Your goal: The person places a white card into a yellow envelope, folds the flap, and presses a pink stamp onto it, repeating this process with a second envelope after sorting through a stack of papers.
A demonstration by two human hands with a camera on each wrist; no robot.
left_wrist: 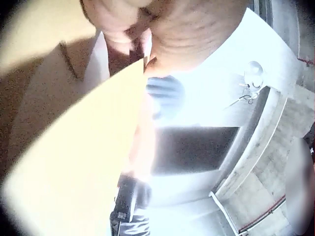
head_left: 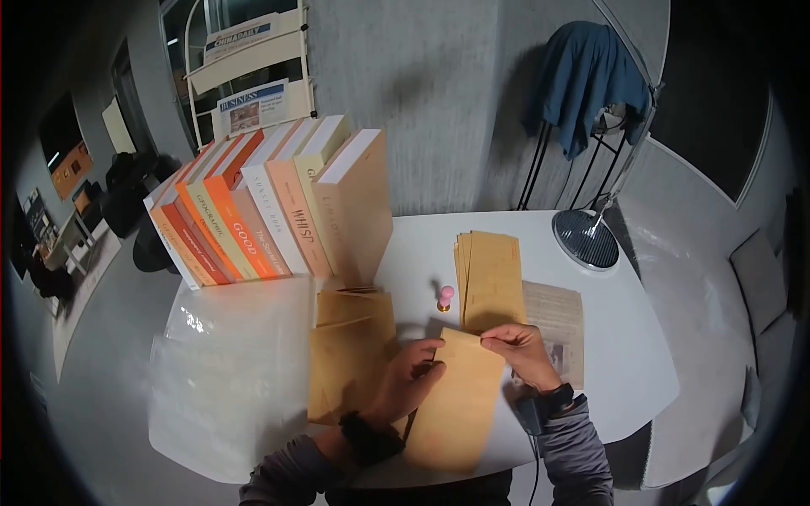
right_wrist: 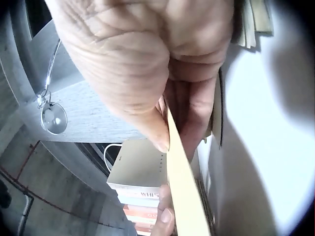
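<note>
A tan paper envelope (head_left: 460,405) is held up over the near part of the table in the head view, its folded flap at the top. My right hand (head_left: 523,352) pinches the flap's right corner between thumb and fingers. At the upper left edge, my left hand (head_left: 407,379) holds the envelope with thumb and fingertips. Seen from the right wrist, the envelope (right_wrist: 184,191) stands nearly edge-on between thumb and forefinger. The left wrist view has it (left_wrist: 74,157) large and overexposed, running up to the left hand (left_wrist: 167,34).
One stack of envelopes (head_left: 333,379) lies left of my hands, another (head_left: 494,274) beyond them. A pink-handled stamp (head_left: 445,297) stands between. A printed sheet (head_left: 569,320) lies right, glossy clear plastic (head_left: 228,363) left. Upright books (head_left: 253,211) and a lamp base (head_left: 585,239) stand farther back.
</note>
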